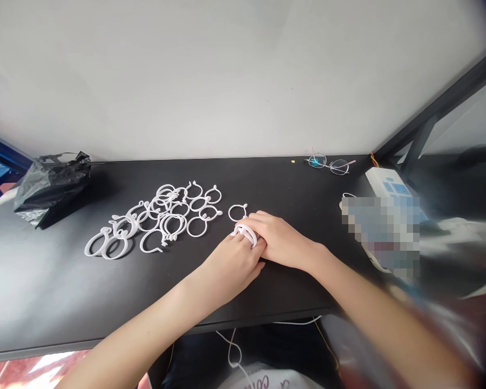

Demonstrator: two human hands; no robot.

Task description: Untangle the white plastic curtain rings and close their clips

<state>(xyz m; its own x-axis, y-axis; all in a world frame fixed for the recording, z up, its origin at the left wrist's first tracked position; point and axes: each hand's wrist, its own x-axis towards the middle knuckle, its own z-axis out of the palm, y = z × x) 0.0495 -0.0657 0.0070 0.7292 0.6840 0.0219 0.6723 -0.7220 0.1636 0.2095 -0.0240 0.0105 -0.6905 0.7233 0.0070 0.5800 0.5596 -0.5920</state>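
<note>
My left hand (231, 266) and my right hand (279, 240) meet at the middle of the black table (44, 281), both pinching one white plastic ring (246, 233) between their fingertips. A single white ring (237, 212) lies just beyond the fingers. To the left, a loose pile of several white rings (162, 219) with small hooks is spread over the tabletop.
A crumpled black plastic bag (51, 186) sits at the far left. Eyeglasses (331, 165) lie near the back wall. A white power strip (391, 186) and a blurred object (383, 232) are at the right. White cables (235, 354) hang below the front edge.
</note>
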